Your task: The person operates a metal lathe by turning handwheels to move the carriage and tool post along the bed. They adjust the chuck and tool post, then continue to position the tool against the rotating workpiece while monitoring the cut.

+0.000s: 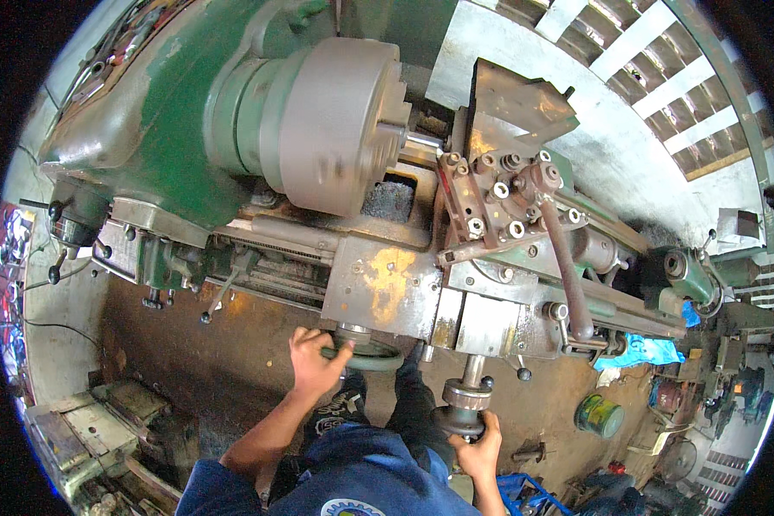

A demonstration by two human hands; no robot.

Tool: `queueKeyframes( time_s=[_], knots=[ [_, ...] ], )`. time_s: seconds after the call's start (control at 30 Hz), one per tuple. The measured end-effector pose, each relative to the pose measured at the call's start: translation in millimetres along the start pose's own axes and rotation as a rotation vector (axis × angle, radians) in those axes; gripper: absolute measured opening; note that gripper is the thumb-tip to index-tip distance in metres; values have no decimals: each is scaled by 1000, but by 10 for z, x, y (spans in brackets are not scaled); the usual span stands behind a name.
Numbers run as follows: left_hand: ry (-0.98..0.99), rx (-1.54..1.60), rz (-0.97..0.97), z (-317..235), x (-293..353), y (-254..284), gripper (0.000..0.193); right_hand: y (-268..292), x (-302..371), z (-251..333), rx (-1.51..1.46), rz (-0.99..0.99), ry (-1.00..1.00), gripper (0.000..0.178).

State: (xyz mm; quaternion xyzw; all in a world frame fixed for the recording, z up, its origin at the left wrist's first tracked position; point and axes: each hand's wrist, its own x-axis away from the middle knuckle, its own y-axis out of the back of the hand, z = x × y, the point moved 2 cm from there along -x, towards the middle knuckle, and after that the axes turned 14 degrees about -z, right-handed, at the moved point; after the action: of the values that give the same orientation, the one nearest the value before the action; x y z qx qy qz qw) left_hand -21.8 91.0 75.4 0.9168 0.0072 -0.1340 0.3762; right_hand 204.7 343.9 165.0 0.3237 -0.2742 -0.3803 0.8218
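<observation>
blue shirt, closest to us, directly below the chuck and well apart from it! left hand now, under the chuck: fingers curled and closed on the rim of a green handwheel. over to the right hand, low and to the right of the chuck, set against a dark knobbed wheel; the thumb shows at its edge, but how far those fingers wrap, i cannot tell. just above that wheel sits a metal collar on its shaft.

moving outward, below and right of the chuck, it's the carriage with its worn yellow patch. right beside the chuck, a slim shiny rod juts toward the bolted tool post, whose long brown lever slants down. dark shavings lie heaped below the chuck's right side. the chuck's surface looks smeared, and the green headstock carries it from the left. far right of the chuck, the tailstock; lower down, a green-and-yellow bucket on the floor!
</observation>
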Motion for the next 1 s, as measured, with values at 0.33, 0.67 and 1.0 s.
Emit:
queueKeyframes(
  time_s=[0.33, 0.67, 1.0],
  knots=[
    [53, 160, -202, -64, -240, 372, 18, 7, 8, -27, -14, -8, 61, 64],
    [68, 126, -87, -33, -68, 126, 20, 221, -543, -763, -536, 166, -482, 48],
    [-163, 235, -86, -648, 17, 245, 20, -493, -1143, -933, -314, 99, -218, 69]
  ],
)
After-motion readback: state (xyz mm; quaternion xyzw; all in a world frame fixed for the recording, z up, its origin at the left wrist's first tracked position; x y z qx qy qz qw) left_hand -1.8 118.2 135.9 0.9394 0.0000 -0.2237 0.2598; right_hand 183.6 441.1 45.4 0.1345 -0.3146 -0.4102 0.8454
